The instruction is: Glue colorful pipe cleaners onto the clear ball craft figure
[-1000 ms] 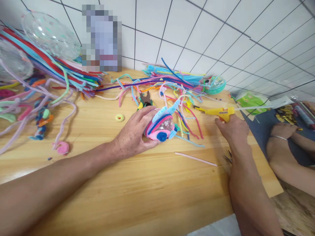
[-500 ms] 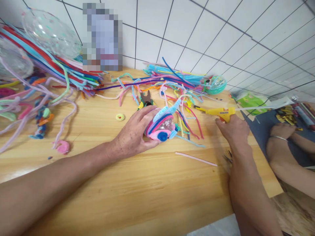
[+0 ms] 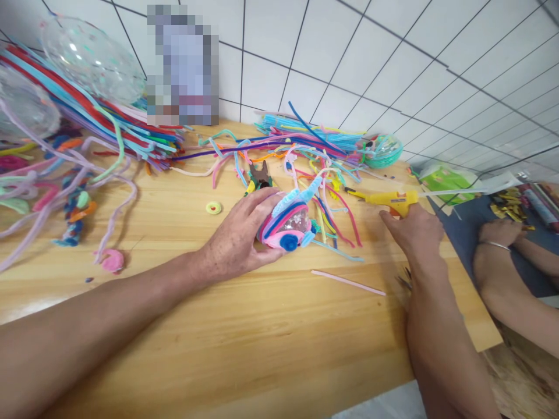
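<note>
My left hand (image 3: 238,235) is wrapped round a small craft ball (image 3: 288,224) of clear plastic bound in pink, blue and red pipe cleaners, resting on the wooden table (image 3: 244,331). My right hand (image 3: 413,233) grips the handle of a yellow glue gun (image 3: 391,199) that lies to the right of the ball with its nozzle pointing left. Loose pipe cleaners (image 3: 332,224) lie between the ball and the gun.
Heaps of coloured pipe cleaners (image 3: 109,131) and clear balloons (image 3: 89,61) fill the back left. Pliers (image 3: 258,176), a yellow ring (image 3: 213,208), a pink spiral (image 3: 112,261) and a pink stick (image 3: 347,282) lie about. Another person's arms (image 3: 510,267) are at the right.
</note>
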Action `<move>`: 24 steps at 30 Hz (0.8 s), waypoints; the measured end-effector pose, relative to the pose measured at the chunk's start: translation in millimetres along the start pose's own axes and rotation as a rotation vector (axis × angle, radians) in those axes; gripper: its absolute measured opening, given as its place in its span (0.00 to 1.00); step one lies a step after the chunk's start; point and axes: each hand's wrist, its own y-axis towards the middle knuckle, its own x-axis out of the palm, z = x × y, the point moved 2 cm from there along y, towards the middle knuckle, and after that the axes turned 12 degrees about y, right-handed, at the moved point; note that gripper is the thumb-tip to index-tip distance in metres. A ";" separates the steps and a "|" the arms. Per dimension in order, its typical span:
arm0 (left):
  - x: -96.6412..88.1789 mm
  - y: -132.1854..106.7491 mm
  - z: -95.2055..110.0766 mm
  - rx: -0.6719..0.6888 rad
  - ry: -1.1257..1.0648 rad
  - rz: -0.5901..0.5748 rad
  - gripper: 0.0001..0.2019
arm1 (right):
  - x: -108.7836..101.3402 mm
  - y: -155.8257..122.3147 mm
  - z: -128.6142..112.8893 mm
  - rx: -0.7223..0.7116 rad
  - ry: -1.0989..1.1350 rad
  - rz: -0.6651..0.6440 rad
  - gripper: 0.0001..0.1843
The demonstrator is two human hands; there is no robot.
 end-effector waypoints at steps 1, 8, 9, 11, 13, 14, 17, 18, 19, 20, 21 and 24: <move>0.0 -0.1 -0.1 -0.004 0.001 -0.006 0.42 | 1.0 0.1 1.0 -0.002 0.001 0.008 0.27; -0.1 -0.3 -0.6 -0.005 -0.005 -0.017 0.41 | -0.8 -1.4 -1.0 0.002 -0.021 0.004 0.31; 0.1 -0.4 -0.8 -0.002 -0.005 -0.015 0.41 | -2.0 -1.5 -2.0 0.010 -0.022 -0.003 0.32; 0.5 -0.6 -1.0 0.011 -0.005 -0.005 0.41 | -4.2 -1.5 -3.4 0.025 -0.020 -0.026 0.33; 0.8 -0.7 -1.2 0.021 -0.005 0.006 0.40 | -5.8 -1.6 -3.9 0.029 -0.014 -0.044 0.34; 1.0 -0.7 -1.3 0.022 -0.005 0.009 0.40 | -6.3 -1.7 -3.8 0.027 -0.008 -0.046 0.34; 1.2 -0.4 -1.4 0.015 -0.008 0.003 0.40 | -6.7 -2.6 -3.1 0.017 0.011 -0.036 0.32; 1.2 -0.2 -1.2 0.013 -0.011 0.002 0.40 | -6.5 -3.0 -2.9 0.017 0.013 -0.034 0.31; 1.1 -0.1 -1.0 0.013 -0.013 0.004 0.39 | -6.1 -3.4 -2.9 0.017 0.012 -0.036 0.31; 1.0 0.1 -0.7 0.014 -0.015 0.007 0.39 | -5.7 -3.7 -3.0 0.019 0.009 -0.042 0.30; 1.0 0.2 -0.5 0.015 -0.015 0.010 0.39 | -5.2 -3.8 -3.3 0.019 0.006 -0.050 0.30; 1.3 0.1 -0.3 0.012 -0.006 0.011 0.41 | -3.7 -3.8 -3.8 0.018 0.003 -0.075 0.28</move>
